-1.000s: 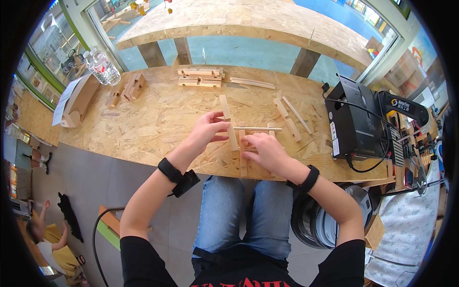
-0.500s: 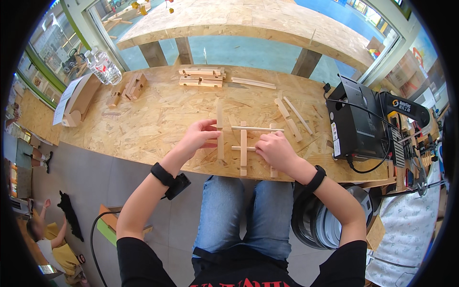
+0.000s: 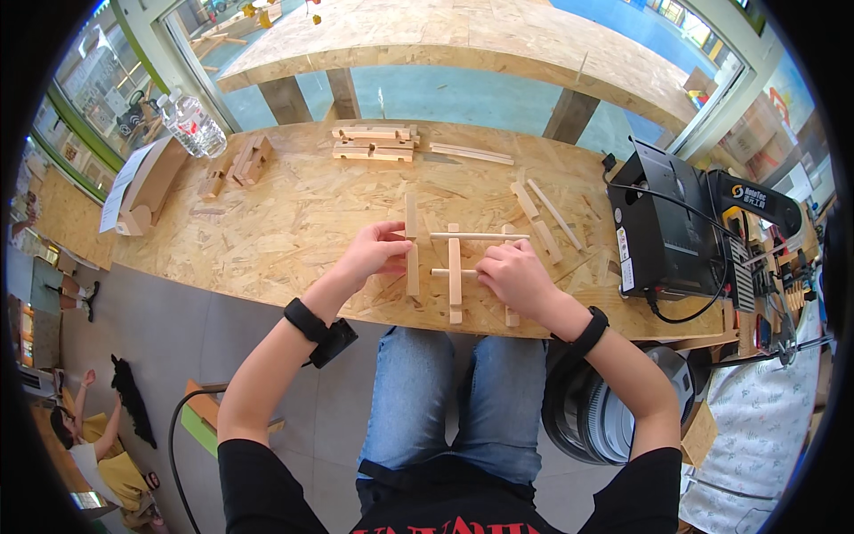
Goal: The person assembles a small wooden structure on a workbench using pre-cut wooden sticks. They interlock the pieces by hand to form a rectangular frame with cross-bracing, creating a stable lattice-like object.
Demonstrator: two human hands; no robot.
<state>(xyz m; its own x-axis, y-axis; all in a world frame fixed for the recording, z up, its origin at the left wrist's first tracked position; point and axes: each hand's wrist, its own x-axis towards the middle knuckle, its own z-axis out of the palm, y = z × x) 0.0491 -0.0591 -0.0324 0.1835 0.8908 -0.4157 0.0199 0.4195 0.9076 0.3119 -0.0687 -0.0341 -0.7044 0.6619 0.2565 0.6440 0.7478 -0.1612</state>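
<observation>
My left hand (image 3: 377,250) is closed around the middle of an upright-looking wooden bar (image 3: 412,271), fingers on its left side. To the right of that bar is a small wooden frame. Two round dowels, an upper one (image 3: 476,237) and a shorter-looking lower one (image 3: 440,271), run through a middle bar (image 3: 455,289) toward a right-hand bar (image 3: 511,316). Their left ends stick out toward the bar in my left hand, and a gap appears to remain between them. My right hand (image 3: 516,271) is closed on the frame's right-hand bar, covering much of it and the lower dowel's right end.
Right of the frame lie a notched wooden strip (image 3: 536,222) and a loose dowel (image 3: 555,215). Notched blocks (image 3: 374,144) and thin strips (image 3: 471,154) lie farther back. A black machine (image 3: 663,227) with cables stands right; a cardboard box (image 3: 147,191) and water bottles (image 3: 194,125) stand left.
The frame has shifted slightly, its near bar ends a little farther from me. The far end of the bar in my left hand has come slightly nearer. Both hands keep their grip.
</observation>
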